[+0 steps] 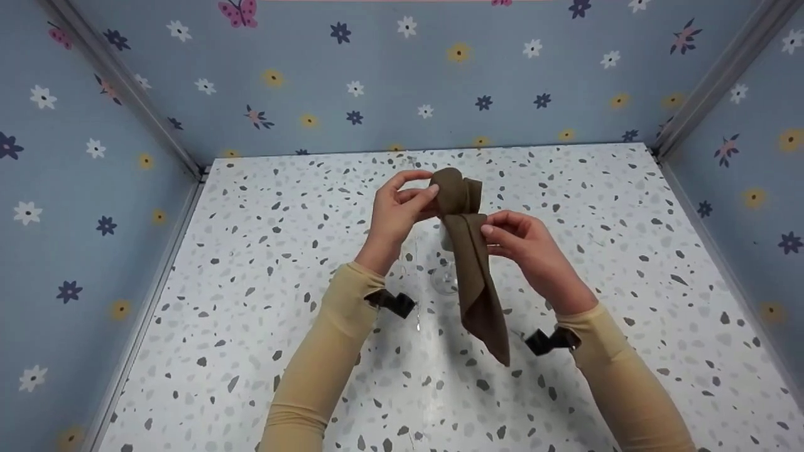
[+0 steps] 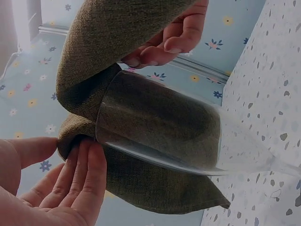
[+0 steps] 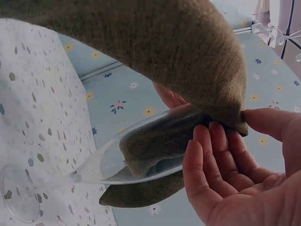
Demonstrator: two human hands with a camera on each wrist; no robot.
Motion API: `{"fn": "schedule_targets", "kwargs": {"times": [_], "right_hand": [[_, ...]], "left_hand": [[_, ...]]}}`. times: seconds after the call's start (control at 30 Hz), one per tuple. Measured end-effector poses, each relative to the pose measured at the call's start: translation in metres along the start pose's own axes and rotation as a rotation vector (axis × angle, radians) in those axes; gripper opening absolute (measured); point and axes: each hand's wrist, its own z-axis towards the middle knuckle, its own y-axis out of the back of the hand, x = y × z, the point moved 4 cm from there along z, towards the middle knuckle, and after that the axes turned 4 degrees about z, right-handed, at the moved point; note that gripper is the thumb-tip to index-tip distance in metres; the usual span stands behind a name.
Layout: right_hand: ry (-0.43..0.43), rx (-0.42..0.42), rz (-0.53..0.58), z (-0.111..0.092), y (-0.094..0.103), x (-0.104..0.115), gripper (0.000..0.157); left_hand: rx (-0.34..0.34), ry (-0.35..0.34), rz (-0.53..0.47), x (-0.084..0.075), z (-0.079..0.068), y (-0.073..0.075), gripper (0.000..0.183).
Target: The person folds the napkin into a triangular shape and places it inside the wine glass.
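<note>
A brown cloth napkin [image 1: 468,251] stands in a clear stemmed glass [image 2: 160,127], its lower part showing through the bowl and its folds spilling over the rim. One long pointed flap hangs down outside toward the near side in the head view. My left hand [image 1: 394,210] pinches a rounded fold at the rim between thumb and fingers. On the other side, my right hand [image 1: 524,242] pinches the edge of the long flap, thumb on top and fingers beneath. In the right wrist view, the glass foot [image 3: 19,193] rests on the table; the napkin hides most of the bowl from above.
The white speckled table [image 1: 282,238] spreads around the glass. Blue flowered panels [image 1: 402,75] close off the back and both sides. Black wrist mounts [image 1: 392,302] jut inward from the sleeves near the napkin flap.
</note>
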Motion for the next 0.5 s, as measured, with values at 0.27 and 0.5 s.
{"fn": "schedule_targets", "kwargs": {"times": [0.27, 0.5], "right_hand": [[-0.037, -0.007, 0.086, 0.0008, -0.0035, -0.0032, 0.025], [-0.024, -0.021, 0.082, -0.0002, -0.0033, -0.0045, 0.023]], "left_hand": [[-0.027, -0.039, 0.012, 0.0005, 0.0033, 0.0019, 0.031], [-0.043, -0.053, 0.020, -0.0005, 0.0027, 0.0015, 0.031]]}}
